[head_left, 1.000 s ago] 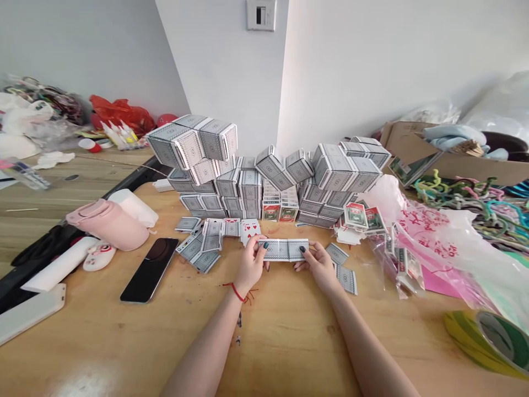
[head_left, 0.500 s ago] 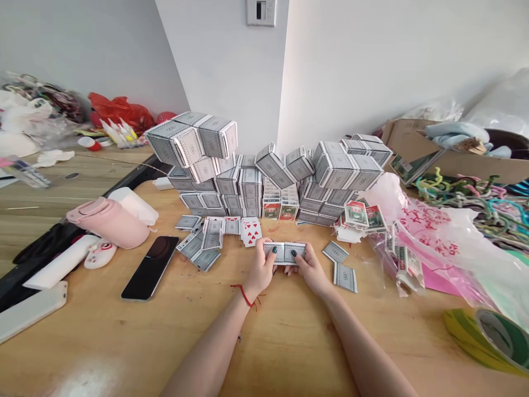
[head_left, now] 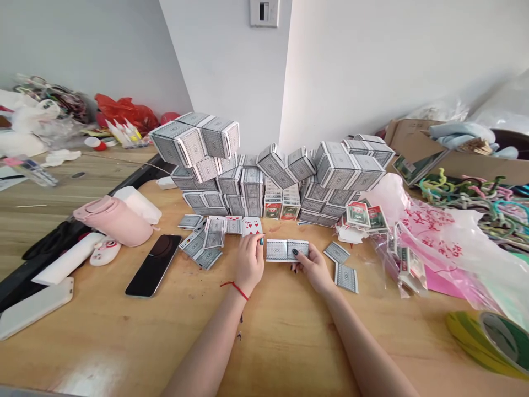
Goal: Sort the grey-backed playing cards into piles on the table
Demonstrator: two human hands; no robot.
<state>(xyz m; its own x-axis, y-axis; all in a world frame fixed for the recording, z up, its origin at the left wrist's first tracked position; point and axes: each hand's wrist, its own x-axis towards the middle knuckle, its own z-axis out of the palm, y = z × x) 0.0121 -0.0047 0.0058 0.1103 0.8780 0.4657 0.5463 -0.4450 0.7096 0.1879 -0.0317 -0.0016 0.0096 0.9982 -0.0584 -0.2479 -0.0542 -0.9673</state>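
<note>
Two grey-patterned playing cards point(head_left: 276, 250), joined end to end as one strip, are pinched at their right end by my right hand point(head_left: 313, 268), its thumb on top. The strip's left end is free. My left hand point(head_left: 249, 262) reaches over a face-up heart card point(head_left: 251, 223) and hides its lower part. Its thumb stands apart from the fingers, and whether the fingertips touch the card is hidden. Left of it lie overlapping loose cards point(head_left: 202, 248). Two face-down cards point(head_left: 346, 277) rest to the right of my right hand.
Behind my hands stands a structure of card-covered blocks point(head_left: 242, 190). Card boxes point(head_left: 357, 215) and a plastic bag point(head_left: 438, 231) lie right, with a tape roll point(head_left: 487, 339) nearer. A phone point(head_left: 154, 266) and a pink bottle point(head_left: 113, 220) are left.
My left hand has let go of the card strip and moved left and up over the face-up heart card. My right hand still holds the strip in nearly the same place.
</note>
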